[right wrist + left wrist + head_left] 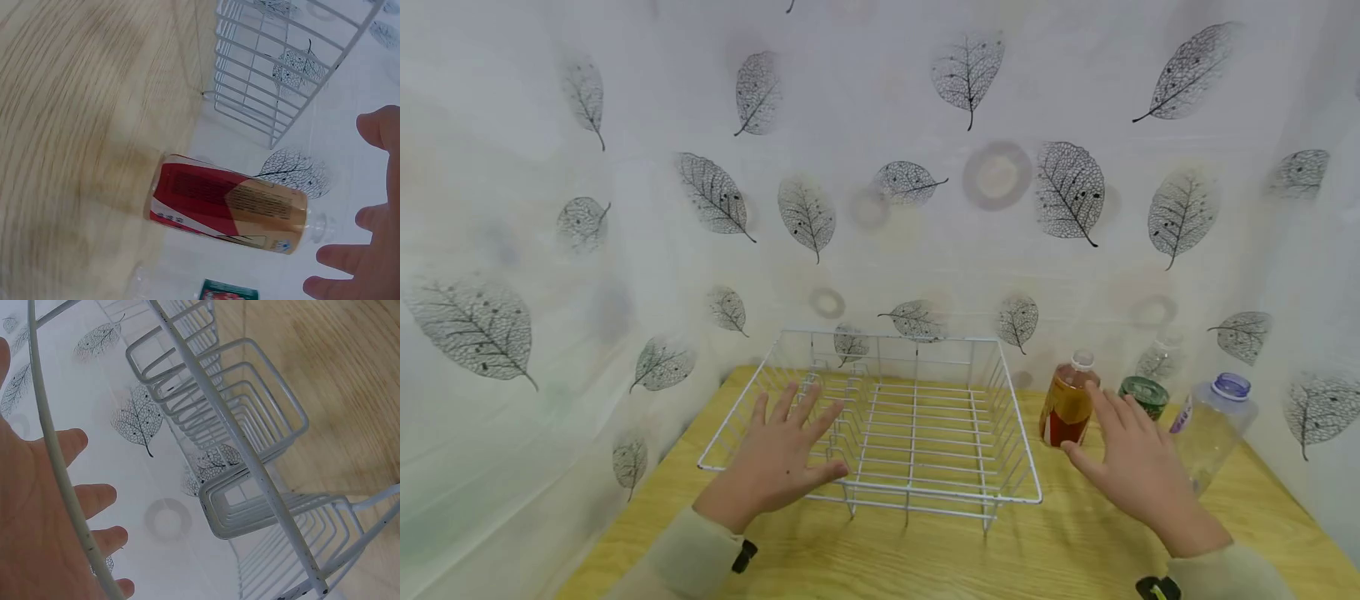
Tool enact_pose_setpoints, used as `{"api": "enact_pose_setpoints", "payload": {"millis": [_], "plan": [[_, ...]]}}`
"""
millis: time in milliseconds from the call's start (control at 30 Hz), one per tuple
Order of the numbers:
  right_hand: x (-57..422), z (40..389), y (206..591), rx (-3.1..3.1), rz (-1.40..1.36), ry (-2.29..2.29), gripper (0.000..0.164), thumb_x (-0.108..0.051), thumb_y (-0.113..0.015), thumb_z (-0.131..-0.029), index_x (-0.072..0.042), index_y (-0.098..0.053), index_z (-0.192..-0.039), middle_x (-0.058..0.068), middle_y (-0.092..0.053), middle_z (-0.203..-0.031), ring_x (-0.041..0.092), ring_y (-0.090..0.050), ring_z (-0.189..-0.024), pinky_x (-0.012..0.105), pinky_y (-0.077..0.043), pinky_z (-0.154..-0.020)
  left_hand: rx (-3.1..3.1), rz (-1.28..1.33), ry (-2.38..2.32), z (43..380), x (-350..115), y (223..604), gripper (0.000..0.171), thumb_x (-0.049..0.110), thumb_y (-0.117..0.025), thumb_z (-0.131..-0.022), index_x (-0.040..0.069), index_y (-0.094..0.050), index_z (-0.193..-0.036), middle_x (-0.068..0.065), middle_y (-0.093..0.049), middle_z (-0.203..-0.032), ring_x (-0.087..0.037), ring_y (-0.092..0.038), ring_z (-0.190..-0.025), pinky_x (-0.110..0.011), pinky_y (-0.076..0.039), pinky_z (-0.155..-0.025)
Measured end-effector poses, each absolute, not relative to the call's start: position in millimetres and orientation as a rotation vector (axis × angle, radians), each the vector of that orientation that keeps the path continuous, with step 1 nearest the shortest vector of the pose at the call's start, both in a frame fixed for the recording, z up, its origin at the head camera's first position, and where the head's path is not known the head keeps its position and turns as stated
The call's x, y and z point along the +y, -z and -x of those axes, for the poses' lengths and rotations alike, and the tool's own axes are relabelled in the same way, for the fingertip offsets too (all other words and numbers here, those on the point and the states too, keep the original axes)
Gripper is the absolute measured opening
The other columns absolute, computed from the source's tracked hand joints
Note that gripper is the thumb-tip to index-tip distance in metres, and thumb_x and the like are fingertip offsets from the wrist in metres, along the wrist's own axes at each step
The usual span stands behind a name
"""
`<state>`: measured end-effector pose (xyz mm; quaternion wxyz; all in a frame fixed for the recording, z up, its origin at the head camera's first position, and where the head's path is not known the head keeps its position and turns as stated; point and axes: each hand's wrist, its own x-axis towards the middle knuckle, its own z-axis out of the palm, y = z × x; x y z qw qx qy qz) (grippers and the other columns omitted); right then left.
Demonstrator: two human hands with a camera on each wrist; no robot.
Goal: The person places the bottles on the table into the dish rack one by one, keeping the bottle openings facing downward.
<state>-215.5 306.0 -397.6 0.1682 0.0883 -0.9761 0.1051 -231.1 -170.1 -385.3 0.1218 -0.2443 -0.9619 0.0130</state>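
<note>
A white wire dish rack [917, 433] stands on the table. My left hand [782, 454] hovers over its left front part, fingers spread and holding nothing; in the left wrist view the palm [37, 512] shows beside the rack's rim wire. My right hand [1138, 475] is held up on the right, fingers apart and gripping nothing. Just beyond it stands an uncapped bottle with a red and yellow label [1066, 404], seen sideways in the right wrist view [231, 203]. A green-labelled item [1144, 395] and a large clear bottle with a blue-purple neck [1217, 425] are partly hidden by that hand.
The yellow wood-grain table [865, 567] carries everything. A whitish curtain with leaf prints [895, 250] hangs behind and along both sides. A faint clear bottle top [1167, 346] shows behind the green-labelled item. Inside the rack, bent wire dividers [250, 419] stand on the left.
</note>
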Motion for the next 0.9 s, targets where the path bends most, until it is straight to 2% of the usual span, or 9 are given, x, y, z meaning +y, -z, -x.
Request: {"api": "enact_pose_setpoints", "payload": {"millis": [100,267,400,567,700,900], "plan": [[312.2,226.6,401.3,-2.812,-0.227,-0.481,0.104,-0.064,-0.056,-0.095,-0.003,-0.006,-0.163,0.037,-0.030,-0.153,0.061,-0.031,-0.133,0.079,-0.029,-0.099,-2.804,0.711,-0.046,231.9,-170.5,386.2,0.091,0.082,-0.035,-0.090,0.028,-0.026,-0.162,-0.012,-0.013,-0.167,-0.041,-0.005,-0.152,-0.072,-0.007,-0.114],[322.2,243.9,409.9,-2.864,-0.112,-0.868,0.107,-0.059,-0.056,-0.098,-0.002,0.009,-0.161,0.043,-0.017,-0.154,0.066,-0.027,-0.133,0.081,-0.031,-0.096,-2.800,0.707,-0.043,233.0,-170.9,387.2,0.091,0.084,-0.032,-0.090,0.028,-0.028,-0.162,-0.012,-0.014,-0.167,-0.041,-0.006,-0.152,-0.072,-0.008,-0.115],[327.9,254.2,417.8,-2.838,0.005,-1.165,0.108,-0.053,-0.058,-0.099,-0.002,0.016,-0.159,0.044,-0.008,-0.156,0.066,-0.021,-0.136,0.079,-0.031,-0.099,-2.816,0.706,-0.023,232.1,-170.6,387.6,0.090,0.083,-0.034,-0.090,0.029,-0.027,-0.162,-0.011,-0.013,-0.167,-0.041,-0.006,-0.152,-0.072,-0.007,-0.115],[332.4,266.5,426.7,-2.794,0.096,-1.424,0.113,-0.055,-0.059,-0.098,-0.005,0.023,-0.157,0.041,0.003,-0.159,0.062,-0.011,-0.142,0.075,-0.028,-0.105,-2.824,0.705,-0.014,231.8,-169.2,387.6,0.091,0.084,-0.031,-0.090,0.029,-0.026,-0.162,-0.011,-0.013,-0.168,-0.041,-0.006,-0.152,-0.071,-0.006,-0.115],[333.2,275.7,433.1,-2.780,0.122,-1.474,0.116,-0.056,-0.062,-0.096,-0.004,0.022,-0.157,0.040,0.001,-0.159,0.061,-0.011,-0.143,0.074,-0.025,-0.108,-2.825,0.708,-0.018,231.8,-168.8,386.9,0.091,0.083,-0.031,-0.090,0.029,-0.025,-0.163,-0.011,-0.013,-0.167,-0.041,-0.005,-0.152,-0.071,-0.006,-0.115],[334.6,288.1,449.4,-2.716,0.094,-1.596,0.115,-0.048,-0.066,-0.097,-0.003,0.020,-0.158,0.039,-0.003,-0.160,0.058,-0.012,-0.144,0.071,-0.023,-0.111,-2.843,0.713,-0.020,231.1,-168.1,385.6,0.090,0.083,-0.030,-0.091,0.029,-0.023,-0.163,-0.012,-0.011,-0.167,-0.040,-0.003,-0.152,-0.071,-0.006,-0.115]]}}
